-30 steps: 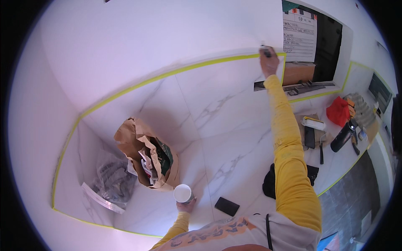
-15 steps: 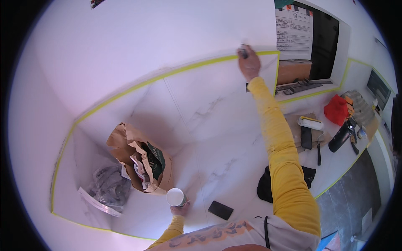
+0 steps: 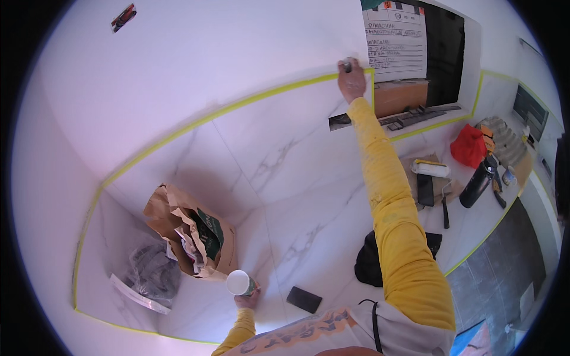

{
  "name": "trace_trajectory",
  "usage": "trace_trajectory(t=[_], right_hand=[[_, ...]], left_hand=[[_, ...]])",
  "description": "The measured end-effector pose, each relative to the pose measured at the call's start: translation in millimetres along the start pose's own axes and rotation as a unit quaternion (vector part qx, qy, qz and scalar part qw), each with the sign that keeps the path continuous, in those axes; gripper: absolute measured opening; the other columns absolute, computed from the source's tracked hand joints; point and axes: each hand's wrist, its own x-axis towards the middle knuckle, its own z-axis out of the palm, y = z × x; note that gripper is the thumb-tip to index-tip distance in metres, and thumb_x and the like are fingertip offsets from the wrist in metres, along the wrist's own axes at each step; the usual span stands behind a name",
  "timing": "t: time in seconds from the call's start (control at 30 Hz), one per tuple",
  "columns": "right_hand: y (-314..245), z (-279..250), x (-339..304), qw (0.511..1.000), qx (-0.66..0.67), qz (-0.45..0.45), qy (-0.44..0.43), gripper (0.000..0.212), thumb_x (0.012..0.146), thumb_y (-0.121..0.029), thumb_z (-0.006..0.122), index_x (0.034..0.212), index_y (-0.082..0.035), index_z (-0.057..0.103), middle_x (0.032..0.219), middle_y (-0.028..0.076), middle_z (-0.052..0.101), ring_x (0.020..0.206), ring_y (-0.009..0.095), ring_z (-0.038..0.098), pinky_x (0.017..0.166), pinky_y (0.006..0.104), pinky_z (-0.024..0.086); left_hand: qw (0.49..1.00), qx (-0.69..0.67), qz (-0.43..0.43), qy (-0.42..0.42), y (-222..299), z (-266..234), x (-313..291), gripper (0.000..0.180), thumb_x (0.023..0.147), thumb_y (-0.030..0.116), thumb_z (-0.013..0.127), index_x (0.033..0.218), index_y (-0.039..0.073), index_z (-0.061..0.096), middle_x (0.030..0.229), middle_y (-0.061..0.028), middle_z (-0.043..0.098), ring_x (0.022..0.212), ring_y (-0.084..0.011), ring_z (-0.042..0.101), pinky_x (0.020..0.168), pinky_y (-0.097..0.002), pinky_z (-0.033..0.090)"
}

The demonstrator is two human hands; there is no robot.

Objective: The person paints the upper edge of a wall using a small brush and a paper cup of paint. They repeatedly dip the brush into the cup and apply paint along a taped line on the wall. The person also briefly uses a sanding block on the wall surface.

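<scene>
Grips white paper cup (image 3: 240, 283) in curled left hand (image 3: 247, 301), beside brown paper bag (image 3: 227, 240); clasps small grey object (image 3: 348, 65) in closed right hand (image 3: 352, 82), well right of bag.

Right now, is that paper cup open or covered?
Open: no lid covers the paper cup in the left hand; its round mouth shows white within.

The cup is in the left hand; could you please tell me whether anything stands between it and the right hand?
Nothing visible does: marble-patterned tile shows from the cup to the right hand. The brown paper bag stands left of that line.
</scene>
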Motion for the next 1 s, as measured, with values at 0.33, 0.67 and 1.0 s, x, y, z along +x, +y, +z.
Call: trace_trajectory(t=[0.33,0.67,1.0], right_hand=[[-18.1,-3.4,10.0,0.99,-0.052,0.104,-0.083,0.044,0.094,-0.044,0.058,0.125,-0.012,0.053,0.123,0.025,0.054,0.106,0.041,0.062,0.09,0.0488,0.051],[-3.2,3.7,25.1,0.994,-0.017,0.103,-0.019,0.047,0.092,-0.044,0.058,0.124,-0.01,0.053,0.117,0.025,0.058,0.106,0.043,0.06,0.093,0.0517,0.049],[3.2,1.2,35.1,0.994,-0.003,0.109,-0.025,0.04,0.092,-0.037,0.061,0.12,-0.009,0.054,0.117,0.025,0.058,0.106,0.042,0.061,0.094,0.049,0.049]], left_hand=[[0.999,-0.046,-0.013,-0.013,23.7,0.7,-7.1,0.05,0.067,0.012,0.088,0.11,0.003,0.065,0.104,-0.0067,0.071,0.095,-0.0183,0.068,0.089,-0.032,0.053],[0.996,-0.08,0.01,-0.028,22.8,2.7,-5.5,0.048,0.067,0.011,0.086,0.11,0.003,0.066,0.103,-0.0072,0.071,0.095,-0.018,0.068,0.088,-0.032,0.053],[1.0,0.003,0.014,0.012,-8.3,5.1,1.6,0.054,0.065,0.021,0.088,0.111,0.003,0.066,0.104,-0.0078,0.071,0.096,-0.0207,0.069,0.089,-0.0333,0.053]])
